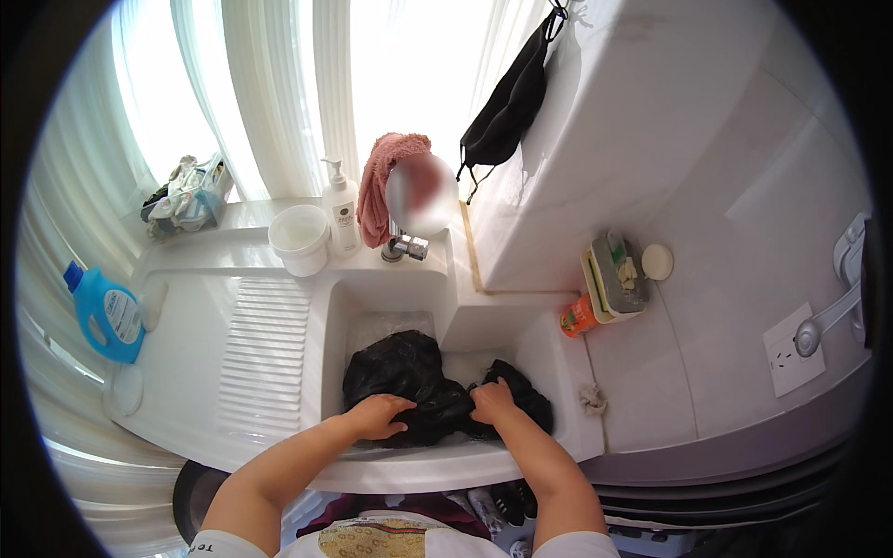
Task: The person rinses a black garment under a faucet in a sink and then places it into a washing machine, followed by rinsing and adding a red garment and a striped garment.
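Observation:
A wet black garment (400,372) lies bunched in the white laundry sink (372,290), partly in shallow, cloudy water; its exact kind cannot be made out. My left hand (379,417) rests on its near left part, thumb and fingers apart. On the right, my right hand (493,402) has its fingers curled into the cloth and grips a fold. Part of the fabric bulges beyond that hand toward the sink's right wall. The fingertips of the right hand are partly hidden in the dark cloth.
Left of the basin is a ridged washboard (265,349), with a blue detergent bottle (110,314) beyond it. A white bucket (299,244), pump bottle (342,219) and faucet (406,247) with a pink towel (395,158) stand behind. An orange bottle (579,316) is at right.

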{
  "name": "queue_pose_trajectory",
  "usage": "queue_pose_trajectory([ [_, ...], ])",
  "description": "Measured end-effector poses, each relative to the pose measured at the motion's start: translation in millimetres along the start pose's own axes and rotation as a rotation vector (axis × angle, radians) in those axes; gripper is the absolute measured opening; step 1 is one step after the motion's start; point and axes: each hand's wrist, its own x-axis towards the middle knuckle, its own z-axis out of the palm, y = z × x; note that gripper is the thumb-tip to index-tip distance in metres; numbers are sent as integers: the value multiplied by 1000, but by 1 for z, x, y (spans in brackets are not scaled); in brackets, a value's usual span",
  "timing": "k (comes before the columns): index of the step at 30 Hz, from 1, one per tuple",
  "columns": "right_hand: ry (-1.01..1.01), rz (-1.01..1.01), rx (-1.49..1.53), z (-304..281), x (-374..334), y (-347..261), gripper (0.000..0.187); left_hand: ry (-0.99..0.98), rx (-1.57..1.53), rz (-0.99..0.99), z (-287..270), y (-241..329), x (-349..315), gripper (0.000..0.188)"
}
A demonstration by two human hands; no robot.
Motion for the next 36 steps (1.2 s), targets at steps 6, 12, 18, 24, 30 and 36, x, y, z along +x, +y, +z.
queue_pose_trajectory([
  [6, 770, -121, 528, -63, -30, -19, 28, 274, 260, -171, -23, 6, -6, 117],
  [12, 1151, -333, 786, -150, -53, -68, 25, 527, 228, -203, -9, 34, 13, 129],
  [18, 1232, -385, 1018, -192, -64, -73, 28, 1022, -462, 128, -46, 34, 17, 48],
  [24, 949, -230, 1750, -177, -53, -52, 28, 832, -1461, 59, -89, 66, -4, 34],
  [30, 615, -18, 1771, -166, -29, -34, 28, 281, -1952, -267, -103, 56, -10, 34],
  [36, 281, 183, 1218, -78, -10, 9, 30, 254, -1027, -544, -79, 11, 11, 55],
])
